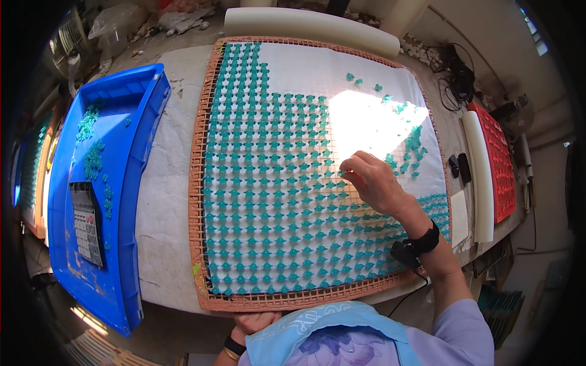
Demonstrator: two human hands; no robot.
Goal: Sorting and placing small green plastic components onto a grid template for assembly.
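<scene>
A large square mesh-bottomed frame point(199, 183) lies before me with white sheeting over it. Rows of small teal pieces point(264, 157), shaped like little creatures, cover its left and near parts. My right hand point(371, 182) is over the right end of these rows, thumb and fingertips pinched together on a small teal piece that is mostly hidden. Loose teal pieces point(414, 145) lie in a scattered heap beyond that hand, to its right. Below the frame's near edge, my left hand point(257, 321) has its fingers curled in; whatever they hold is hidden.
To the left stands a blue plastic tray point(129, 201) with more teal pieces and a dark calendar-like card point(88, 224). A white roll point(311, 30) lies along the far edge. On the right are another white roll point(478, 177), a red tray point(497, 165) and black cables point(459, 76).
</scene>
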